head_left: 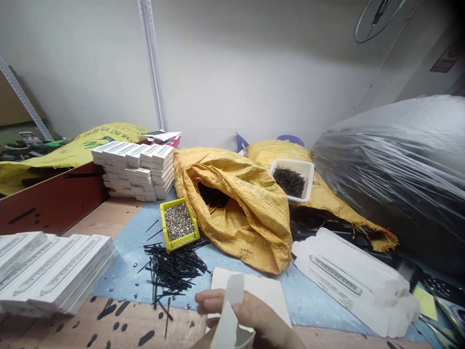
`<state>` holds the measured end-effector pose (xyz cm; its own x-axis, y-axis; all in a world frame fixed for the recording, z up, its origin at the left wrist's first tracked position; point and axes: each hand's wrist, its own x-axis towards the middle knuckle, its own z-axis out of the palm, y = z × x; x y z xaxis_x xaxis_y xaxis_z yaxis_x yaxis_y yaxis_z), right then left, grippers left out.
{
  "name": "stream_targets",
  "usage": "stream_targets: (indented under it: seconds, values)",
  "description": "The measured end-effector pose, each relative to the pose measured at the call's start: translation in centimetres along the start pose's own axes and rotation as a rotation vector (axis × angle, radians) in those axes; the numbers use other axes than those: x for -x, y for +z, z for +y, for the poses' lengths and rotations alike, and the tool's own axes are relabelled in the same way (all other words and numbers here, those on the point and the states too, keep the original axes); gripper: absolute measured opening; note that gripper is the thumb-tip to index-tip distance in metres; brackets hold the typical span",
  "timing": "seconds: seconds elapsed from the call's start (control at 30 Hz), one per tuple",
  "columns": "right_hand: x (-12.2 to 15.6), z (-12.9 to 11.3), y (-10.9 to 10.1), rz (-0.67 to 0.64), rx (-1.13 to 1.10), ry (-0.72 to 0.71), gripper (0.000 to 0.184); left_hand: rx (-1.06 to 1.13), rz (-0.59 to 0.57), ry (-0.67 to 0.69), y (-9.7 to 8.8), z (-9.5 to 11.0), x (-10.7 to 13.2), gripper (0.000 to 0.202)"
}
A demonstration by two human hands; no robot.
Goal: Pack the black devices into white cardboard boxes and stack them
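Observation:
A small white carton (225, 329) with raised end flaps stands at the bottom centre. My right hand (259, 315) comes in from the lower right and grips it, thumb at a flap and fingers reaching behind it to the left. Of my left hand (201, 342) only a strip of skin shows at the bottom edge beside the carton; its fingers are hidden. Behind the hands lies a white sheet or card (267, 291). Left of it is a loose pile of thin black rods (174, 269), and beyond that a yellow tray (170, 241) of small metal parts.
An open yellow woven sack (250, 213) lies in the middle. Behind it is a white tub (308, 182) of dark pieces. Flat printed cartons (348, 281) lie right, by a big plastic-wrapped bundle (395, 160). Stacked white boxes (141, 169) and more boxes (54, 271) stand left.

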<state>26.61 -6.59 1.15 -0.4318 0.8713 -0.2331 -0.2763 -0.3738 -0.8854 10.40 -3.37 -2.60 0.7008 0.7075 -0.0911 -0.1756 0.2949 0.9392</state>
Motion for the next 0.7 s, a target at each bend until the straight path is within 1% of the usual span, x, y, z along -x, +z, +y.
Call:
stream_targets:
  seconds: [0.07,0.13,0.17,0.23,0.27,0.3,0.33,0.37,0.43,0.47,0.5,0.57,0.63,0.7]
  values:
    - [-0.5,0.7,0.1,0.209,0.032,-0.039,0.055,-0.123,0.058,0.050,-0.2,0.0,-0.1,0.040]
    - [-1.1,1.4,-0.1,0.431,0.033,-0.094,0.055,-0.281,0.136,0.076,-0.2,-0.2,-0.1,0.055]
    - [-1.4,1.8,-0.1,0.509,0.035,-0.128,0.057,-0.379,0.208,0.116,-0.1,-0.4,-0.2,0.064]
    - [-2.0,2.2,-0.1,0.599,0.100,-0.217,0.058,-0.637,0.356,0.280,0.1,-0.7,-0.4,0.076]
    - [-2.1,2.3,-0.1,0.615,0.172,-0.272,0.057,-0.766,0.392,0.388,0.1,-0.8,-0.5,0.075]
    - [-2.1,2.3,0.0,0.603,0.256,-0.336,0.055,-0.861,0.393,0.486,0.2,-0.8,-0.7,0.070]
    - [-1.9,2.2,0.0,0.564,0.338,-0.403,0.054,-0.928,0.373,0.565,0.2,-0.7,-0.8,0.064]
    - [-1.6,2.0,0.1,0.500,0.417,-0.466,0.053,-0.974,0.348,0.622,0.1,-0.5,-0.9,0.061]
    - [-0.9,1.6,0.3,0.357,0.537,-0.528,0.049,-1.028,0.336,0.704,0.1,-0.1,-1.0,0.060]
    - [-0.6,1.4,0.3,0.308,0.578,-0.540,0.045,-1.041,0.342,0.737,0.1,0.0,-1.0,0.059]
    - [-0.4,1.2,0.4,0.291,0.607,-0.548,0.040,-1.046,0.347,0.779,0.1,0.1,-1.0,0.058]
    - [-0.2,1.1,0.5,0.327,0.599,-0.563,0.027,-1.041,0.377,0.887,0.1,0.2,-1.1,0.060]
    - [-0.4,1.1,0.7,0.389,0.510,-0.594,0.015,-1.049,0.416,0.998,0.0,0.0,-1.1,0.067]
    - [-0.6,1.1,0.9,0.441,0.427,-0.600,0.010,-1.080,0.430,1.082,-0.2,-0.1,-1.3,0.074]
